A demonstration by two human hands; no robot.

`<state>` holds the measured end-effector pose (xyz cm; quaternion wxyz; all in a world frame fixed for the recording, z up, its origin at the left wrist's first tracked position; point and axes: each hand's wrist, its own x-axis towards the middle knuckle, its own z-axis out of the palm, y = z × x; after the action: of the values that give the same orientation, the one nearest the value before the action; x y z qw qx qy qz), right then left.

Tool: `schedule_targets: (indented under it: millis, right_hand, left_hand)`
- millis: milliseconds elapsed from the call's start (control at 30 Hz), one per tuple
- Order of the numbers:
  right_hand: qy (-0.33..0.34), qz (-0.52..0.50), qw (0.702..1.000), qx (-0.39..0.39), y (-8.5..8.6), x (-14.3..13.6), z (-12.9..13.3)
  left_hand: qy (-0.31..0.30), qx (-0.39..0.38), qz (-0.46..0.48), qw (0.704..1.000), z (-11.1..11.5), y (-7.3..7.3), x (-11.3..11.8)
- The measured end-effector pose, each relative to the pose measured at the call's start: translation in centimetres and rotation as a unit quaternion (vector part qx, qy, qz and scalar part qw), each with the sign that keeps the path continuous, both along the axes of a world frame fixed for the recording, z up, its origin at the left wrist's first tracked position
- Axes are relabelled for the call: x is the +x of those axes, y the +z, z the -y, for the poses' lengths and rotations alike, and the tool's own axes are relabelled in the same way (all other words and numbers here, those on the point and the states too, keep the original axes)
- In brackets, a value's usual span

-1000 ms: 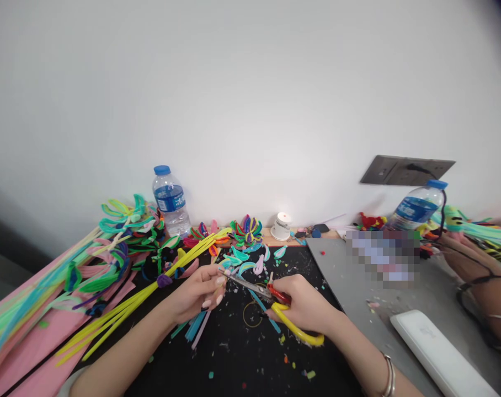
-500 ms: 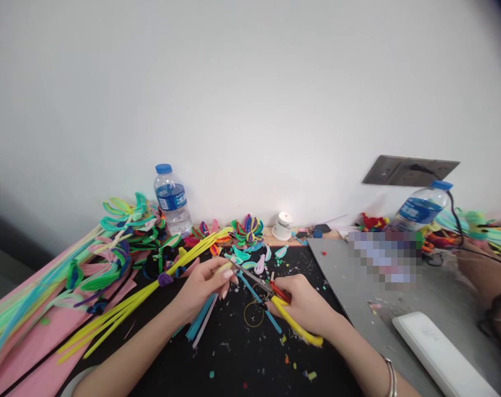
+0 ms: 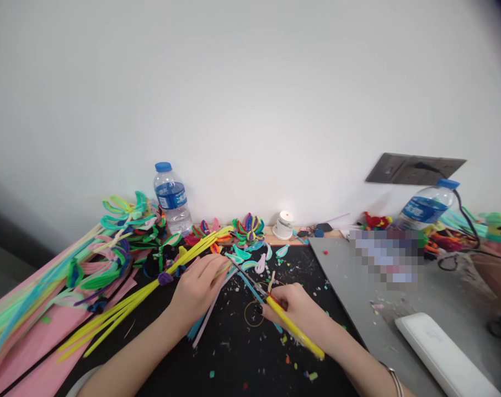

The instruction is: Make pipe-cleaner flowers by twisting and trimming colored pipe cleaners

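Note:
My right hand grips scissors with yellow and red handles. Their blades point up and left, with the tips beside the fingers of my left hand. That hand is closed in a pinch on a small pale-yellow pipe cleaner piece, mostly hidden by the fingers. Below the blades lies a blue pipe cleaner on the black mat. A lilac strip runs down from under my left hand. Small leaf-shaped loops and a thin ring lie close by.
To the left are a yellow pipe cleaner bundle and fuzzy flowers. A water bottle stands behind; another is at right. There too are a paper cup, a white case, and another person's arm.
My left hand has turned so its back faces up, covering more of the piece. The scissors have rotated, blades now closer together and tips slightly up and left. The other person's arm has shifted right.

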<state>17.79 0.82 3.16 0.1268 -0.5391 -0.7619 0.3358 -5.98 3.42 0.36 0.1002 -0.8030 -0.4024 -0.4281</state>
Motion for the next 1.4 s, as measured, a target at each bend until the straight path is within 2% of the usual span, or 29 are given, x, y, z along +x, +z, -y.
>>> schedule_targets:
  millis: [100, 200, 300, 433, 633, 733, 833, 1000, 1200, 1400]
  right_hand:
    - [-0.002, -0.011, 1.000, -0.011, 0.0, -0.1, 0.3]
    - [-0.009, -0.011, 1.000, -0.021, 0.2, -0.3, 0.4]
    - [-0.018, -0.006, 0.999, -0.027, 0.5, -0.5, 0.5]
    - [-0.024, 0.010, 1.000, -0.016, 0.8, -0.8, 0.5]
    - [-0.036, 0.057, 0.998, 0.016, 0.6, -0.8, 0.1]
    - [-0.028, 0.069, 0.996, 0.038, 0.5, -0.5, -0.2]
    - [-0.017, 0.079, 0.995, 0.052, 0.6, -0.2, -0.5]
    - [0.021, 0.078, 0.993, 0.085, 0.8, 0.7, -1.3]
    - [0.096, 0.067, 0.983, 0.139, 1.2, 1.5, -1.7]
    - [0.085, 0.085, 0.982, 0.147, 0.8, 1.0, -1.6]
  left_hand:
    - [-0.022, 0.005, 0.009, 1.000, -0.1, 0.2, -0.1]
    - [-0.038, -0.023, 0.030, 0.999, 0.0, 0.3, -0.4]
    - [-0.047, -0.105, 0.087, 0.990, 0.0, 0.2, -0.5]
    - [-0.044, -0.201, 0.190, 0.960, 0.0, 0.0, -0.3]
    - [-0.011, -0.302, 0.224, 0.927, -0.1, 0.6, 0.2]
    - [-0.025, -0.386, 0.277, 0.879, -0.3, 0.9, 0.4]
    - [-0.070, -0.452, 0.343, 0.820, -0.4, 0.9, 0.5]
    - [-0.151, -0.516, 0.428, 0.727, -0.3, 0.8, 0.3]
    - [-0.244, -0.583, 0.495, 0.596, 0.1, 0.6, 0.2]
    - [-0.293, -0.602, 0.527, 0.524, 0.3, 0.5, 0.3]
